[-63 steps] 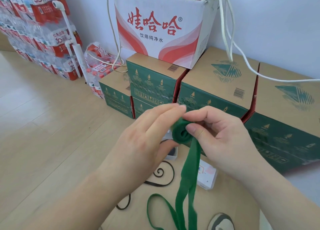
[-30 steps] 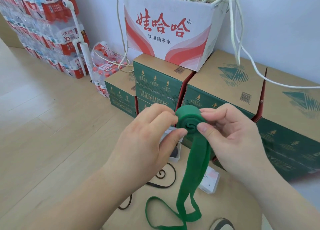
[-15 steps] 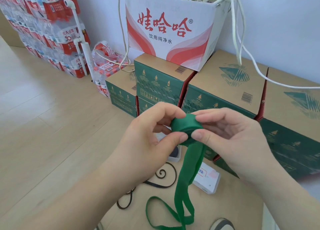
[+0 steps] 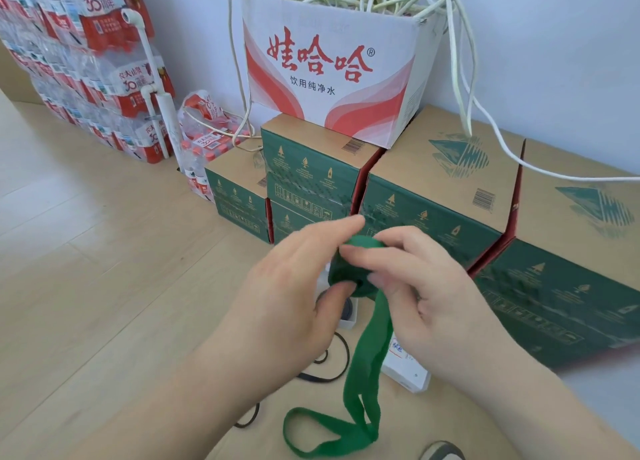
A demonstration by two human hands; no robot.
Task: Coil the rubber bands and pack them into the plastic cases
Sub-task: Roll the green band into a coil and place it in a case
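A wide green rubber band (image 4: 369,352) is partly rolled into a coil (image 4: 349,269) held up in front of me. My left hand (image 4: 294,286) grips the coil from the left, thumb under it and fingers over the top. My right hand (image 4: 422,286) pinches it from the right with thumb and fingertips. The band's loose end hangs down to a loop on the brown cardboard surface (image 4: 450,418). A thin black rubber band (image 4: 332,362) lies below my left hand. A small white plastic case (image 4: 348,316) sits behind the coil, and another white case (image 4: 405,366) lies under the hanging band.
Green and brown cartons (image 4: 433,189) line the wall behind my hands, with a white and red box (image 4: 329,65) of white cables on top. Shrink-wrapped bottle packs (image 4: 86,65) stack at the far left. Pale wood flooring (image 4: 86,269) spreads to the left.
The coil has grown thicker as both hands turned it. The hanging green tail has shortened and its loop has drawn up closer on the cardboard.
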